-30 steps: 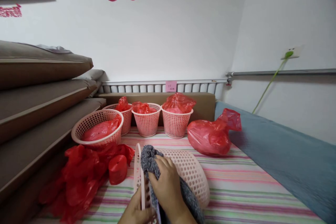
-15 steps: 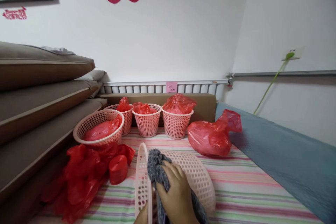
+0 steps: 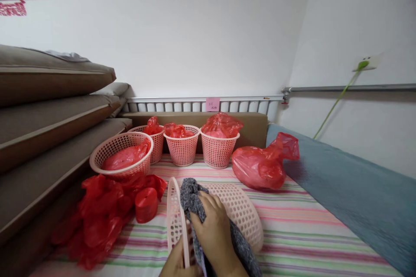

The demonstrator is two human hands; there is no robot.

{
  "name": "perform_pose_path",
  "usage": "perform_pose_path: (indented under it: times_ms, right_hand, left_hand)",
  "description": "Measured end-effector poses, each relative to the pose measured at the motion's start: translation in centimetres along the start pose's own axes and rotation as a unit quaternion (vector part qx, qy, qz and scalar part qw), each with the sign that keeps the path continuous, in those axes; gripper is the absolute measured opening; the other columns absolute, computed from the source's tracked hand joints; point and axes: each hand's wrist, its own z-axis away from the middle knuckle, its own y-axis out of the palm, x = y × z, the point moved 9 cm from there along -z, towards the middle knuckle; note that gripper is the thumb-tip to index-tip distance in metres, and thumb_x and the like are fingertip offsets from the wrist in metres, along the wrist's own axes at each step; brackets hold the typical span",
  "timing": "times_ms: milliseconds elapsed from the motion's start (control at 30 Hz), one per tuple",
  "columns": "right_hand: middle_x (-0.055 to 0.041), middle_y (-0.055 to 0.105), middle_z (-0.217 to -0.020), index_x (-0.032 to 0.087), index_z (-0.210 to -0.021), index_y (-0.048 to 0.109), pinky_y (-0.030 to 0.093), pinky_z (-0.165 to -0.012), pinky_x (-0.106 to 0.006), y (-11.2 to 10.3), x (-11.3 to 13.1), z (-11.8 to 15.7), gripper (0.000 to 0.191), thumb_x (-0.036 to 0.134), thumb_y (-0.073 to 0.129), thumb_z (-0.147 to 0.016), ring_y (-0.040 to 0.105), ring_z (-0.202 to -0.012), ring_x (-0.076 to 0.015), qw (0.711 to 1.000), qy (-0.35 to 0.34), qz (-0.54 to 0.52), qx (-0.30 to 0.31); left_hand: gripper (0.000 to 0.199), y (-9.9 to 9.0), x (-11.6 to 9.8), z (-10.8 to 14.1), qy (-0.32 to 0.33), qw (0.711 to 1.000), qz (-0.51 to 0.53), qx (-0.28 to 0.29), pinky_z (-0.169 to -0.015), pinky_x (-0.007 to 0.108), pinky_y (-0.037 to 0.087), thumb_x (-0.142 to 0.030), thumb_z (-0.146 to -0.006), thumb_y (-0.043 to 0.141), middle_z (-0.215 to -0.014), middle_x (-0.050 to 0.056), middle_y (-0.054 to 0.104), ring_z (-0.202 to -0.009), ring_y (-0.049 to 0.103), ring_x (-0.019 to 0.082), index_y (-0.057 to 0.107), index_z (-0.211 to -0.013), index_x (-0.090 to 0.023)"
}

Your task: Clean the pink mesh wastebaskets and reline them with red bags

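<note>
A pink perforated basket [image 3: 238,207] lies tipped on its side at the bottom centre, its open rim facing left. My left hand [image 3: 177,262] grips the near part of that rim, fingers wrapped round it. In my right hand [image 3: 212,229] is a dark grey cloth [image 3: 191,194], pressed against the outside of the basket just behind the rim. The cloth's lower end trails beneath my right wrist.
Four upright pink baskets [image 3: 218,151] holding red plastic bags stand behind. A tied red bag [image 3: 258,166] lies at right, loose red bags [image 3: 100,212] and a red roll [image 3: 146,204] at left. Stacked cushions [image 3: 48,117] border the left, a blue-grey surface [image 3: 341,186] the right.
More of my left hand shows at the rim. The tipped basket, the cloth and my right hand have shifted slightly left in view, and the background sits a little higher.
</note>
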Motion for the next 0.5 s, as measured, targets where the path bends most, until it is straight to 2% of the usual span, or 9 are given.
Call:
perform_pose_path:
  times_ms: [67, 133, 200, 300, 400, 500]
  right_hand:
    - [-0.0090, 0.066, -0.108, 0.016, -0.100, 0.064, 0.046, -0.092, -0.043, -0.6, -0.1, 1.1, 0.033, 0.011, 0.055, -0.069, 0.057, -0.102, -0.0260, 0.999, -0.026, 0.025, -0.028]
    - [-0.0094, 0.067, -0.106, 0.017, -0.099, 0.064, 0.048, -0.088, -0.044, -1.5, -0.2, 2.4, 0.034, 0.012, 0.055, -0.067, 0.058, -0.099, -0.0266, 0.995, -0.057, 0.047, -0.062]
    - [-0.0090, 0.067, -0.105, 0.017, -0.100, 0.063, 0.050, -0.084, -0.042, -2.2, -0.3, 3.6, 0.036, 0.012, 0.055, -0.066, 0.059, -0.098, -0.0262, 0.991, -0.090, 0.059, -0.082]
    - [-0.0076, 0.067, -0.106, 0.019, -0.102, 0.061, 0.051, -0.083, -0.040, -2.8, -0.1, 4.4, 0.037, 0.012, 0.055, -0.065, 0.059, -0.097, -0.0249, 0.987, -0.121, 0.061, -0.084]
    - [-0.0082, 0.067, -0.106, 0.018, -0.101, 0.062, 0.049, -0.086, -0.042, -3.0, 0.0, 3.3, 0.037, 0.010, 0.053, -0.066, 0.059, -0.098, -0.0247, 0.992, -0.092, 0.045, -0.080]
    - [-0.0088, 0.066, -0.107, 0.017, -0.101, 0.063, 0.046, -0.092, -0.043, -1.8, 0.1, 1.0, 0.035, 0.010, 0.054, -0.068, 0.057, -0.101, -0.0244, 0.998, -0.041, 0.016, -0.050]
  left_hand:
    - [0.079, 0.6, -1.2, -0.2, 0.027, 1.000, 0.002, -0.003, -0.098, 0.045, 0.041, -0.011, -0.055, 0.070, -0.117, 0.008, 0.066, -0.116, 0.055, 0.034, 0.050, -0.130, -0.021]
    - [0.082, 1.0, -1.6, 0.0, 0.032, 0.999, -0.004, 0.008, -0.099, 0.044, 0.041, -0.003, -0.053, 0.062, -0.122, 0.007, 0.064, -0.118, 0.053, 0.033, 0.048, -0.132, -0.024]
    - [0.079, 1.0, -1.4, 0.4, 0.027, 0.999, -0.029, 0.031, -0.102, 0.044, 0.038, -0.004, -0.056, 0.060, -0.124, 0.005, 0.062, -0.122, 0.049, 0.033, 0.049, -0.131, -0.026]
    - [0.068, 0.2, -0.6, 1.0, 0.017, 0.996, -0.070, 0.054, -0.106, 0.046, 0.032, -0.015, -0.065, 0.064, -0.125, 0.005, 0.061, -0.127, 0.044, 0.033, 0.051, -0.130, -0.029]
    - [0.072, -0.8, -0.2, 0.8, 0.019, 0.994, -0.083, 0.063, -0.108, 0.049, 0.029, -0.020, -0.060, 0.071, -0.125, 0.005, 0.061, -0.128, 0.042, 0.035, 0.052, -0.129, -0.028]
    - [0.069, -1.6, 0.0, 0.4, 0.035, 0.992, -0.103, 0.066, -0.108, 0.052, 0.025, -0.026, -0.059, 0.076, -0.123, 0.008, 0.061, -0.128, 0.042, 0.036, 0.055, -0.125, -0.025]
